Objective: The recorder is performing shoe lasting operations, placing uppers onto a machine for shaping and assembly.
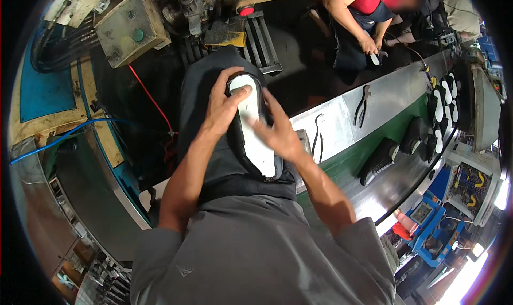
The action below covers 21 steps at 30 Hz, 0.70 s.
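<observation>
A black shoe upper [233,139] lies sole-side up across my lap, with a white insole board [257,151] covering its underside. My left hand [224,104] wraps round the far end of the shoe from the left, its thumb pressed on the white board. From the right, my right hand [282,136] grips the shoe's edge, fingers along the side and thumb over the board's middle. That thumb is smeared by motion. To the right, long-handled pliers [318,139] and pincers [363,106] lie on a metal ledge [335,124].
Beyond the ledge runs a green conveyor belt [350,165] carrying black shoes [379,161] and several white insole pieces [439,106]. A co-worker [363,21] sits far right, holding a white-soled piece. Machinery with a control box [131,33] stands far left, near red and blue hoses.
</observation>
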Each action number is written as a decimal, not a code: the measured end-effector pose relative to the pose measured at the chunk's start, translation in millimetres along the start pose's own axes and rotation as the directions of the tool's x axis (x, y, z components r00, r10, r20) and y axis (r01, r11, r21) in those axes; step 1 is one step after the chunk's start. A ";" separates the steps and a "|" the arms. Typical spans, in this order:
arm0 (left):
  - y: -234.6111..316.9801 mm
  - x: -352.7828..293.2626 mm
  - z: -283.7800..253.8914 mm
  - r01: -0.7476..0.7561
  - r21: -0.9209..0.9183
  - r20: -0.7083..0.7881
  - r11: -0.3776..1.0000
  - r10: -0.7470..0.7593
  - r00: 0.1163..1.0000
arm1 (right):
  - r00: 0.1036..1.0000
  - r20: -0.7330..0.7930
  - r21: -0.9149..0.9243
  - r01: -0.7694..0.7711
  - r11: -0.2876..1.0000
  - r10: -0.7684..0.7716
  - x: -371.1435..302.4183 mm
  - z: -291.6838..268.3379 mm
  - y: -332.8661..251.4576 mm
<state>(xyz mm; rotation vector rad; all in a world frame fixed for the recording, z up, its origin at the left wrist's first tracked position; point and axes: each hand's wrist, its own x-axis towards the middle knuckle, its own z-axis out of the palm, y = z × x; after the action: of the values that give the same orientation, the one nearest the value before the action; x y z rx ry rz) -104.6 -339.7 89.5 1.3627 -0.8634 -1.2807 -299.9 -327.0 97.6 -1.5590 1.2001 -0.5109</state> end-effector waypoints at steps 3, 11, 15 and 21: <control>23.2 24.2 -24.7 -0.070 0.255 0.252 0.964 0.004 0.968 | 0.994 0.024 -0.239 0.109 0.965 -0.107 -48.4 0.5 -26.1; 15.3 54.5 -13.8 0.169 0.105 0.132 0.980 -0.182 0.974 | 0.974 0.163 -0.764 0.225 0.605 -0.157 -91.5 12.2 -36.1; 26.9 64.1 -17.3 0.077 0.138 0.277 0.987 -0.114 0.954 | 0.964 0.180 -0.746 0.262 0.613 -0.194 -82.6 -10.6 -33.5; 10.5 71.0 -47.4 -0.043 0.217 0.315 0.975 -0.028 0.949 | 0.913 0.254 -0.679 0.403 0.614 -0.319 -84.5 -22.8 -37.6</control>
<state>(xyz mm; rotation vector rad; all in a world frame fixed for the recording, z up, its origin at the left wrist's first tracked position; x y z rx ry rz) -44.6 -400.3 78.4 1.3409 -1.2630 -1.4555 -336.4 -265.6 160.6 -2.5223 1.0443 -0.1848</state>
